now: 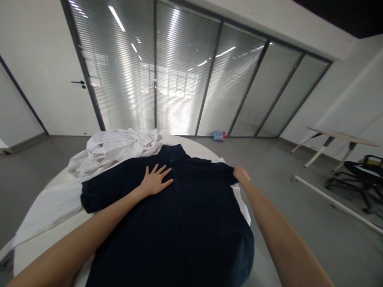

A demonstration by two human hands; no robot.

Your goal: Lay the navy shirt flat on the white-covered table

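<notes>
A dark navy button-up shirt (179,215) lies spread front side up, its collar pointing away from me and its hem running out of view toward me. My left hand (154,181) rests flat on the chest beside the button line, fingers spread. At the right, my right hand (241,174) is closed around the end of the shirt's sleeve, holding it out sideways past the table edge. The other short sleeve lies stretched out to the left. White cloth (243,205) shows from under the shirt on the right side.
A round white table (200,145) bears the shirt. Crumpled white garments (119,145) are heaped at its far left. Beyond are glass partitions with blinds, a small blue-and-red basket-like object (219,136) on the floor, a wooden-topped table (344,136) and an office chair (366,171).
</notes>
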